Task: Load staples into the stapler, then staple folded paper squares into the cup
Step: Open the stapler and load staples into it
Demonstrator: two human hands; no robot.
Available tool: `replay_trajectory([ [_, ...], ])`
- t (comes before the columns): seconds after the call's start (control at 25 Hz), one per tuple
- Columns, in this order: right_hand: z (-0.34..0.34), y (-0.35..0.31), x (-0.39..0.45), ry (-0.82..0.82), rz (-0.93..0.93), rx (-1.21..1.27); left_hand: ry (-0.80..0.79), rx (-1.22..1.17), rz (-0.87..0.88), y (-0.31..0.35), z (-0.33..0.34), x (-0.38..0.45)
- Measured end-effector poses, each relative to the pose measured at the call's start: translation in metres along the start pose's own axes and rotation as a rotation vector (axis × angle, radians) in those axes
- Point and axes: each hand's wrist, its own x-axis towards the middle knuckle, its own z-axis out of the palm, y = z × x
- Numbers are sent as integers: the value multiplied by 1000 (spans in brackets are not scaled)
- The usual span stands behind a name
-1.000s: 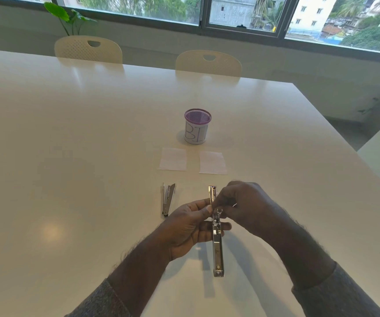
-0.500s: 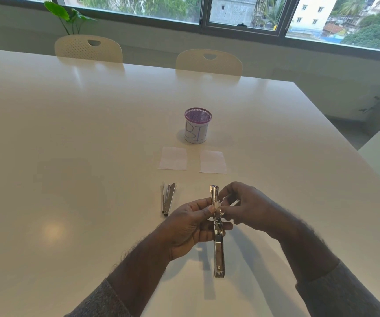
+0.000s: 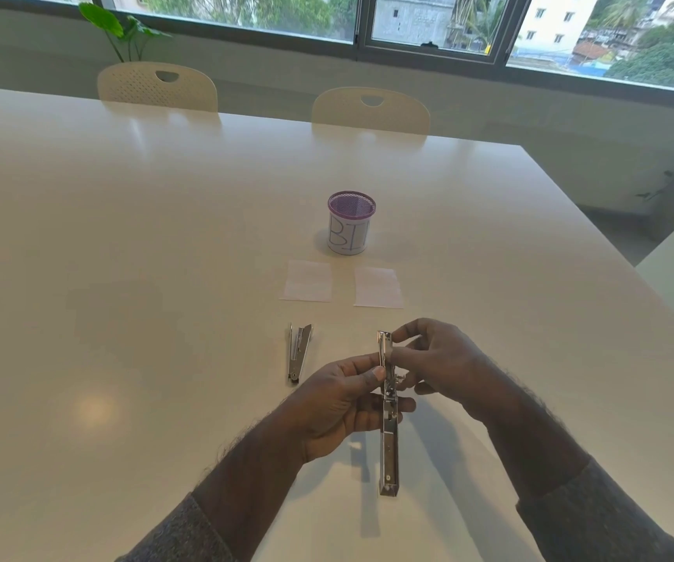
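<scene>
Chrome-bright, the stapler (image 3: 388,415) is swung open into one long strip, held above the white table (image 3: 124,237) with its far end pointing toward the cup (image 3: 350,223). The left hand (image 3: 335,403) grips it near the hinge, thumb pressed on the near side and fingers curled beneath. The right hand (image 3: 437,363) pinches the far half from the right, thumb and forefinger closed on the rail; whether staples sit between them is too small to tell. Both forearms angle inward. Two paper squares (image 3: 307,281) lie side by side between stapler and cup. A second metal piece (image 3: 298,352) rests on the table just left of the hands.
</scene>
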Motion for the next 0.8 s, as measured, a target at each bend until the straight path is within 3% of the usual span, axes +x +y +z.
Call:
replay_trajectory([
  [0.16, 2, 1, -1, -23, 13, 29, 0, 6, 1, 0, -1, 1],
  [0.52, 11, 2, -3, 93, -26, 29, -30, -29, 6, -5, 1, 1],
  [0.68, 9, 7, -13, 84, -179, 85, 22, -69, 19, -3, -3, -1],
  [0.8, 2, 13, -23, 131, -425, -35, 75, -97, 35, -1, -5, 0],
])
